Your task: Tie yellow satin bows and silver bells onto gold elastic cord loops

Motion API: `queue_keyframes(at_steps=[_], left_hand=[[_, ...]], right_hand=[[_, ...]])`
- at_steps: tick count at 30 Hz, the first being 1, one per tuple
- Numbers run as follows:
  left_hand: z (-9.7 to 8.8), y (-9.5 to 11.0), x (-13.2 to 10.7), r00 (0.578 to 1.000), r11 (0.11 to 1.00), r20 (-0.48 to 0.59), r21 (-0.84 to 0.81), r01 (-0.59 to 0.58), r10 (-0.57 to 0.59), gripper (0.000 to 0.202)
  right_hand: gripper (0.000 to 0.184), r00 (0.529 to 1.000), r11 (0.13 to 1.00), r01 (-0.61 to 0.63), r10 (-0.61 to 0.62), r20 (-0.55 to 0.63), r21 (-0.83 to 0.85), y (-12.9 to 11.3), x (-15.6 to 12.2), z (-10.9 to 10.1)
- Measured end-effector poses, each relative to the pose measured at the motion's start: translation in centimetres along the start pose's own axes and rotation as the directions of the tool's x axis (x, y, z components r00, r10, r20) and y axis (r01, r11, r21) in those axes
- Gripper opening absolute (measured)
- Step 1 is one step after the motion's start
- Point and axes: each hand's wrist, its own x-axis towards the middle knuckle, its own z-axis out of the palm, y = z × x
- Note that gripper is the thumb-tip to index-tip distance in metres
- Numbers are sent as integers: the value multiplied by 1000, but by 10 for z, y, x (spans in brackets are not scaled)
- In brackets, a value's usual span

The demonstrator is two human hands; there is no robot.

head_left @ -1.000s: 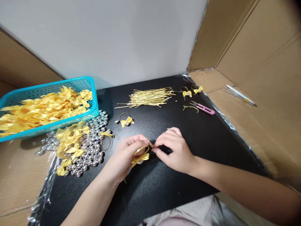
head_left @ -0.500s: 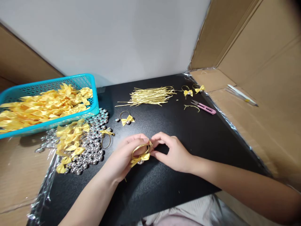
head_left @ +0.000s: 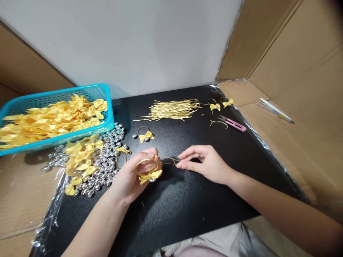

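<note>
My left hand [head_left: 136,171] is closed on a looped gold cord [head_left: 137,167] that carries a yellow ribbon bow [head_left: 150,176] and a small silver bell [head_left: 152,180]. From its fingertips thin cord ends [head_left: 168,161] run across to my right hand [head_left: 205,162], which pinches them between thumb and fingers. The stretch of cord hangs above the black table [head_left: 182,203]. Two similar pieces lie nearby: one bow with a loop and bell [head_left: 146,137] beyond my hands, another bow with a loop [head_left: 122,151] beside the left wrist.
A turquoise basket [head_left: 110,107] of yellow bows stands left, with loose bows [head_left: 84,157] and silver bells [head_left: 107,167] before it. Gold cords [head_left: 174,110] lie at the back. Right are pink thread snips [head_left: 233,123], cord scraps [head_left: 219,123], looped bows [head_left: 215,107] and white tweezers [head_left: 277,110].
My hands have drawn apart, the right moving right and the left moving left. The cord ends now show stretched between them.
</note>
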Motion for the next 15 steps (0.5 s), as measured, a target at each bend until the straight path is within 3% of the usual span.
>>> queue_keyframes(at_steps=[5, 10, 13, 15], left_hand=[[-2, -2, -1, 983, 990, 134, 79, 114, -124, 29], [-5, -7, -2, 952, 973, 231, 164, 165, -201, 24], [-3, -11, -2, 932, 967, 283, 179, 182, -228, 23], [0, -13, -2, 921, 969, 320, 173, 174, -222, 22]], right_hand=[[18, 995, 995, 27, -17, -101, 95, -6, 5, -11], [20, 999, 949, -2, 19, -49, 315, -14, 12, -24], [16, 994, 978, 30, -7, -109, 206, -9, 15, -26], [10, 982, 996, 81, -87, -167, -41, -5, 16, -23]])
